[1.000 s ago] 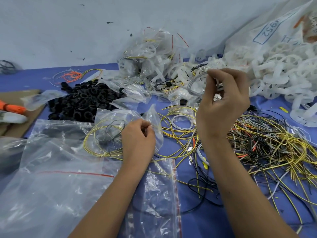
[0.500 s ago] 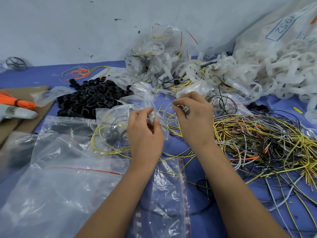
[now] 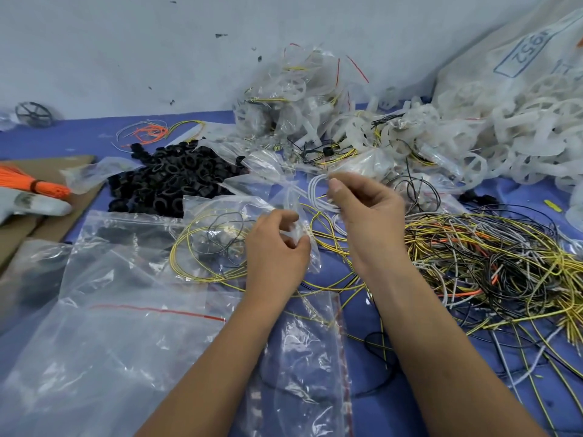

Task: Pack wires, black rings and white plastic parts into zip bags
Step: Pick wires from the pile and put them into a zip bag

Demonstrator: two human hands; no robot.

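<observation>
Pinching mouth of small clear zip bag (image 3: 220, 238) holding yellow and black wire loops: left hand (image 3: 277, 247). Right hand (image 3: 369, 209) grips coiled white wire (image 3: 318, 190) just above bag mouth. Black plastic rings pile (image 3: 170, 181) behind bag; tangled multicolour wire heap (image 3: 492, 257) at right.

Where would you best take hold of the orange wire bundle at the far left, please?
Probably at the dark tie cinching the orange wire bundle, coming from above: the strands are gathered tight there and fan out loose beyond it on the cardboard.
</observation>
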